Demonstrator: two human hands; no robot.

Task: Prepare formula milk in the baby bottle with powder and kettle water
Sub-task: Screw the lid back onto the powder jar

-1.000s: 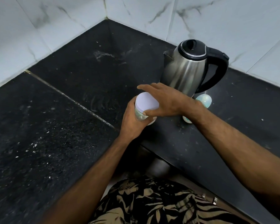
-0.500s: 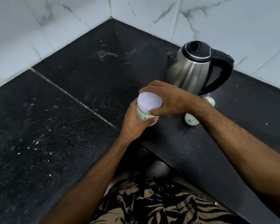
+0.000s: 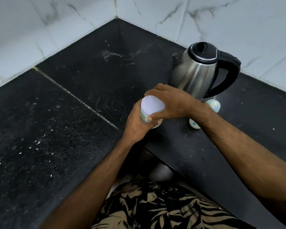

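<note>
At a black stone counter [image 3: 56, 129], the left hand [image 3: 136, 124] wraps a small white-lidded powder jar [image 3: 151, 108] to steady it while the right hand [image 3: 173, 103] clasps its lid, seemingly to unscrew it; the pale baby bottle [image 3: 213, 104] lies beside the steel kettle [image 3: 198, 71].

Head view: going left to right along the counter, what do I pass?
Left hand gripping the jar → white lid under the right hand → kettle → pale bottle, partly behind the right wrist.
</note>
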